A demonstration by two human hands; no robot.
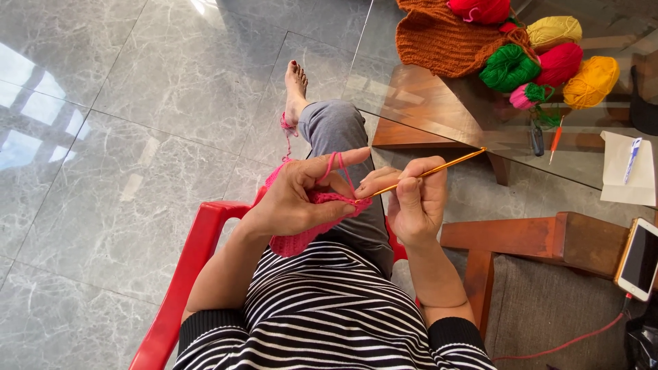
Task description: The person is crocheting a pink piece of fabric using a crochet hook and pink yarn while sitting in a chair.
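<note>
My left hand [298, 195] pinches a small pink crocheted piece [301, 236], with a strand of pink yarn [334, 166] looped over its raised forefinger. My right hand [415, 202] grips a thin orange crochet hook [439, 168], whose tip meets the pink work between the two hands. The yarn trails down past my knee toward my bare foot [296, 85] on the grey tiled floor. I sit on a red plastic chair [181, 274], wearing a black and white striped top.
A glass-topped wooden table [439, 103] stands ahead on the right, carrying an orange knitted piece [442, 41], several yarn balls [558, 62], scissors [537, 137], another hook, paper and a pen [630, 161]. A phone [641, 259] lies on a wooden armrest at right.
</note>
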